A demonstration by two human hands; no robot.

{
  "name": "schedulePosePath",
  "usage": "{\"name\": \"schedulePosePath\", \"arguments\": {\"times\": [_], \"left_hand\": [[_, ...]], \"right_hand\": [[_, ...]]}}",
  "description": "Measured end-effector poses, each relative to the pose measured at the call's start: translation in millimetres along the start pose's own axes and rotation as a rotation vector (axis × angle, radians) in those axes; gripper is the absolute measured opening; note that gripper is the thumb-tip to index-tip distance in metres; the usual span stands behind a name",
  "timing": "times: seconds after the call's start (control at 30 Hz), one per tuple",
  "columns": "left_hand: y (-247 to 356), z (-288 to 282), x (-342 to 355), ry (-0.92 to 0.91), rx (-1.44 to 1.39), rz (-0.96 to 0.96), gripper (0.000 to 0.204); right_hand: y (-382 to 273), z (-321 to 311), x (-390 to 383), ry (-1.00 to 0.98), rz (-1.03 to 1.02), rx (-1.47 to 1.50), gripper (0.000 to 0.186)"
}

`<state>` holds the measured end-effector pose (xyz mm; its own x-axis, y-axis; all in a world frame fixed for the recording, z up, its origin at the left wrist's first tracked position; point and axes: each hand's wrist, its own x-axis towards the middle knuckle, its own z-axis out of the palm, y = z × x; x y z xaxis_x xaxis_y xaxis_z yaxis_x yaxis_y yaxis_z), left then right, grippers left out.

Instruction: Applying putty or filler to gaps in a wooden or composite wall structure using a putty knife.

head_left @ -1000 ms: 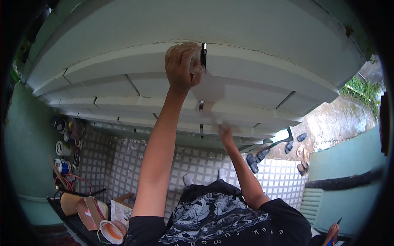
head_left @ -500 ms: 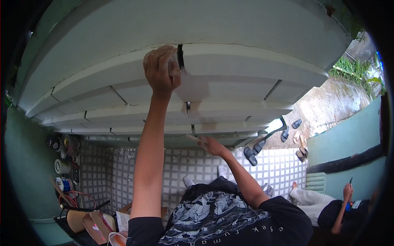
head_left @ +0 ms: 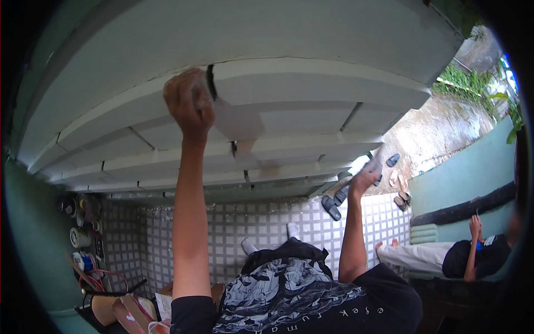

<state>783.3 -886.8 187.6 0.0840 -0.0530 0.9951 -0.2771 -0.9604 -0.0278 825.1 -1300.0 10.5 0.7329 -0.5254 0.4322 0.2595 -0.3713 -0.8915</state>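
Observation:
My left hand point(head_left: 189, 106) is raised against a wall of pale grey blocks point(head_left: 311, 83). It is shut on a small tool with a dark blade point(head_left: 211, 83), and the blade sits in an upright joint between two blocks. A smoother, lighter patch point(head_left: 239, 119) lies on the block face just right of the hand. My right hand point(head_left: 364, 177) hangs off the wall, out to the right and lower, in front of the wall's lower edge. It is blurred and its fingers cannot be made out.
Below is a grid-tiled floor point(head_left: 250, 222) with several sandals point(head_left: 334, 203) near the wall's end. Cans and a red cable point(head_left: 83, 250) lie at the left. At the right, a person point(head_left: 473, 253) sits beside a green wall point(head_left: 461, 178).
My right hand has come off the wall and swung out to the right. My left hand stays on the joint with the tool. The view has turned, bringing the seated person in.

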Motion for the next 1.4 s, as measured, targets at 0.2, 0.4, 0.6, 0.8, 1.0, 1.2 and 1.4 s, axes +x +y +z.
{"name": "schedulePosePath", "arguments": {"times": [0.2, 0.4, 0.6, 0.8, 1.0, 1.2, 1.4], "left_hand": [[-1.7, -0.5, -3.3, 0.03, 0.019, 0.006, 0.037], [2.9, 7.2, -1.3, 0.063, -0.011, -0.022, 0.037], [5.7, -0.6, -2.4, 0.006, 0.037, -0.084, 0.042], [6.4, 2.6, 0.2, 0.009, 0.106, -0.028, 0.042], [7.6, -2.5, 1.0, 0.003, 0.086, -0.077, 0.045], [14.7, 3.6, 1.2, 0.011, 0.023, -0.171, 0.051], [22.3, -2.6, 7.6, -0.004, 0.097, -0.15, 0.051]], "right_hand": [[-22.0, -5.9, -21.1, -1.172, -0.19, -0.006, 0.034], [1.7, -5.9, 21.7, -0.357, 0.251, 0.017, 0.036], [8.0, -30.2, 34.0, -1.028, 0.179, 0.096, 0.032], [42.4, -36.3, 71.6, -0.591, 0.111, 0.045, 0.032], [62.2, -59.2, 97.0, -0.382, 0.306, 0.406, 0.036], [175.3, -66.4, 118.9, -0.557, 0.099, -0.149, 0.034], [141.1, -75.2, 143.2, -0.373, 0.18, -0.158, 0.035]]}}
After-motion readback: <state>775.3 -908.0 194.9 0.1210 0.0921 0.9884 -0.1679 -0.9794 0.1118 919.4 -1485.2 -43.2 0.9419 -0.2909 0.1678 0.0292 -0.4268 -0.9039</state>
